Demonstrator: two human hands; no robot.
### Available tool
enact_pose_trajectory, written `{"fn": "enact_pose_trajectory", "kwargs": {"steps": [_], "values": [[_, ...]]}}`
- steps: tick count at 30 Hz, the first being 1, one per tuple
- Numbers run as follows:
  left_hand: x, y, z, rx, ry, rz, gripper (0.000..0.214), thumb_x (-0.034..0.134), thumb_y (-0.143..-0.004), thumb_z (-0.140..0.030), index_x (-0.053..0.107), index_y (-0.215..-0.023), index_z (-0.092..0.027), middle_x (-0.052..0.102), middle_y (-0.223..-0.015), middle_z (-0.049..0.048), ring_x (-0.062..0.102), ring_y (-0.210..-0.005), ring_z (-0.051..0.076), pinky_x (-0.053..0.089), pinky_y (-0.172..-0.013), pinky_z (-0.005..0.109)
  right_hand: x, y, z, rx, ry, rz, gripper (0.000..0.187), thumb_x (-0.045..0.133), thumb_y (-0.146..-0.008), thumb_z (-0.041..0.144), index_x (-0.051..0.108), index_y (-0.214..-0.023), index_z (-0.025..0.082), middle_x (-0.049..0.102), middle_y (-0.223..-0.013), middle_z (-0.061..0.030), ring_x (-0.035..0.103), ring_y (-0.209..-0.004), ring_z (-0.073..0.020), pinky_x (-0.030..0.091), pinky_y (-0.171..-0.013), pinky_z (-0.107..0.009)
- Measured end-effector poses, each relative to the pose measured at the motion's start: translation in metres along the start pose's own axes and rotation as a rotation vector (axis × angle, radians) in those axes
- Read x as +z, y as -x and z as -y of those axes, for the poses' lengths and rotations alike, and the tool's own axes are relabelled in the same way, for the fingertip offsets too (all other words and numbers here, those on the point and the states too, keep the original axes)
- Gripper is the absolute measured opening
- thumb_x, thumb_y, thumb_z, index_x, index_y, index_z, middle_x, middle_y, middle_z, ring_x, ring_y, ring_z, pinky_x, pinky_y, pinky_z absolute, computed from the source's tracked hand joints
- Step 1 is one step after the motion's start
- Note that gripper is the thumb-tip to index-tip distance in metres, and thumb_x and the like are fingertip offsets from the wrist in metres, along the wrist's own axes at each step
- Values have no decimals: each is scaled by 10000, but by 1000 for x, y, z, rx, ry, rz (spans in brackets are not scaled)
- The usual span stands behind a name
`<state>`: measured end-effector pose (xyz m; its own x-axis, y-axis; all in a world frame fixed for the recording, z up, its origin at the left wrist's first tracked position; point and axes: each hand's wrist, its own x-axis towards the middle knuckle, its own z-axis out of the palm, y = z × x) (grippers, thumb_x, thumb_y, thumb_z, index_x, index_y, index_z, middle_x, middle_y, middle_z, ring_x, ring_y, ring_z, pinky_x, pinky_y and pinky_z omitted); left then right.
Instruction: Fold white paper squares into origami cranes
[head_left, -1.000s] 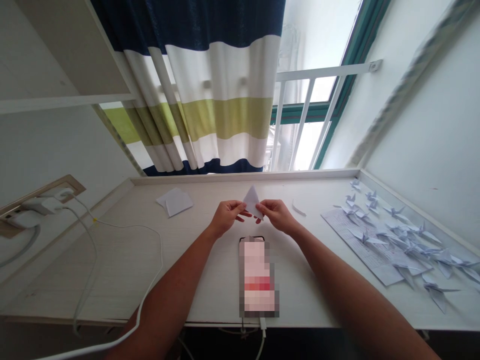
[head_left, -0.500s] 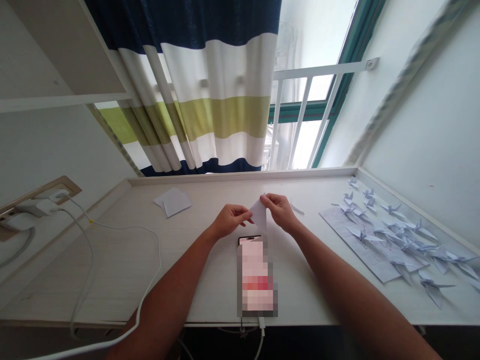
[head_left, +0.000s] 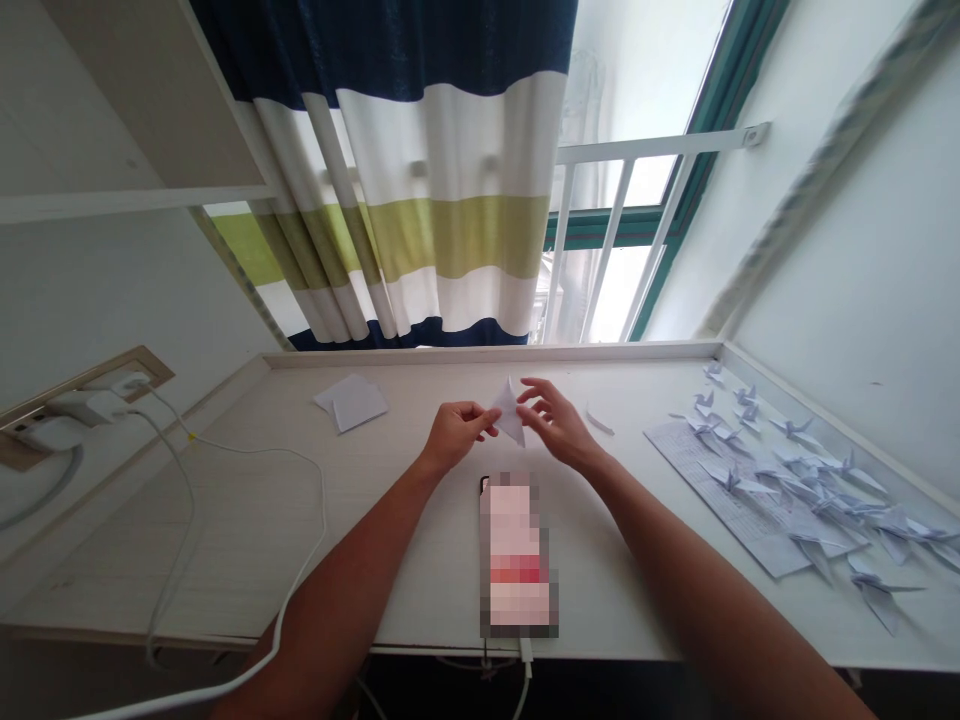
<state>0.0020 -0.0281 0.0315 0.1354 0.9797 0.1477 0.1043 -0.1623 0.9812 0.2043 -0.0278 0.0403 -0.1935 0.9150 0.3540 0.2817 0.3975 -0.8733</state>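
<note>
Between my hands, above the desk, is a small folded sheet of white paper (head_left: 510, 412) with a pointed top and a pointed lower corner. My left hand (head_left: 456, 436) pinches its left edge between thumb and fingers. At its right edge is my right hand (head_left: 553, 420), fingers spread apart and the tips close to the paper; whether they touch it I cannot tell. A phone (head_left: 517, 560) with a blurred screen lies below the hands, a cable plugged into its lower end.
Many folded paper cranes (head_left: 814, 485) cover the desk's right side, some on printed sheets (head_left: 750, 535). Loose white paper squares (head_left: 360, 405) lie at the back left. A thin paper strip (head_left: 598, 418) rests right of my hands. White cables (head_left: 322, 500) run from the wall socket (head_left: 90, 400).
The paper has turned and now looks like a smaller, diamond-like shape. My right hand has loosened from its pinch at the top corner, its fingers spreading. The view has shifted slightly.
</note>
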Motion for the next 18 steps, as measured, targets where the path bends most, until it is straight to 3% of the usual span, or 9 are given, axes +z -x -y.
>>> {"fn": "enact_pose_trajectory", "kwargs": {"steps": [2,4,7,11,15,18], "values": [[-2,-1,-2,19,33,-22,386,786,-755,-515,718,-687,-142,732,-643,76,657,-584,160,518,-580,275,2,2,0,-81,107,123,717,743,-808,505,473,-1433,281,681,-1212,-96,705,-833,-220,588,-708,-382],[-4,-1,-5,49,77,0,386,803,-740,-514,708,-681,-144,721,-626,66,649,-577,155,519,-591,279,3,2,-1,-92,132,156,664,711,-850,484,475,-1437,280,719,-1124,-82,710,-821,-218,594,-770,-416],[-6,-1,-7,97,128,49,386,815,-729,-513,701,-678,-148,718,-633,57,645,-582,152,521,-620,288,1,1,-4,-35,12,154,579,670,-893,482,514,-1395,239,743,-1037,-88,723,-845,-228,590,-808,-422],[-5,1,-6,119,85,118,400,806,-736,-526,690,-656,-152,694,-603,39,611,-553,139,487,-602,277,2,0,-3,45,-248,259,660,721,-848,515,515,-1380,183,747,-1046,-119,723,-903,-260,573,-756,-378],[-2,6,-8,144,-83,192,386,793,-747,-529,710,-665,-161,695,-599,39,608,-548,143,466,-580,266,4,0,1,127,-363,235,493,654,-887,546,675,-1176,147,750,-925,-97,708,-879,-240,556,-818,-395],[-1,8,-8,165,-115,209,368,788,-758,-516,719,-678,-163,707,-619,43,621,-565,147,478,-595,267,-2,-2,-1,187,-418,248,386,699,-860,484,746,-1015,134,745,-917,-93,686,-861,-224,543,-838,-397]]}}
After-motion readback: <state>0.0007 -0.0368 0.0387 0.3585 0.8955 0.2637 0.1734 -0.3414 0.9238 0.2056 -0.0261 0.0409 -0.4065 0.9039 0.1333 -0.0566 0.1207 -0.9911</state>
